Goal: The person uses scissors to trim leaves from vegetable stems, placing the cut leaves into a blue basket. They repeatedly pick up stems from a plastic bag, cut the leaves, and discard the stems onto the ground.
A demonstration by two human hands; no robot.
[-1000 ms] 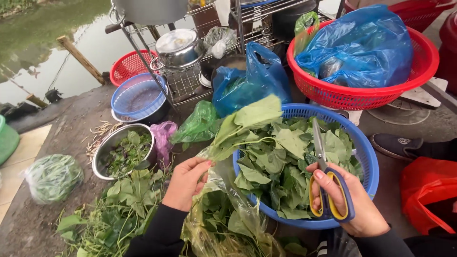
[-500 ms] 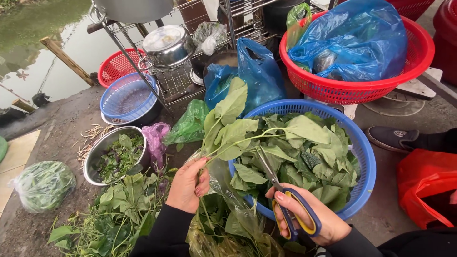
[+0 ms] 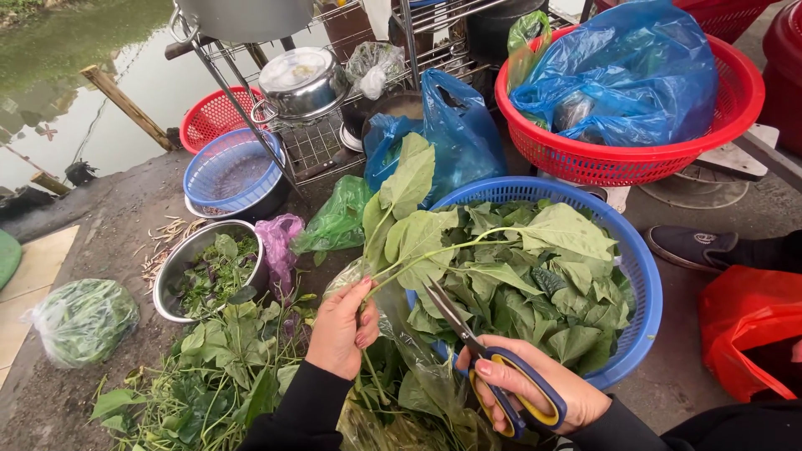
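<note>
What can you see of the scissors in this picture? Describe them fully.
The scissors have slim grey metal blades and dark blue handle loops lined with yellow, plastic by the look. The right hand grips the loops. The blades are parted slightly, pointing up and left toward the leafy stems held by the left hand, beside the blue basket.

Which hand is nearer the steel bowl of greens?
Left. The left hand holds stems just right of the steel bowl; the right hand, with scissors, is farther right.
</note>
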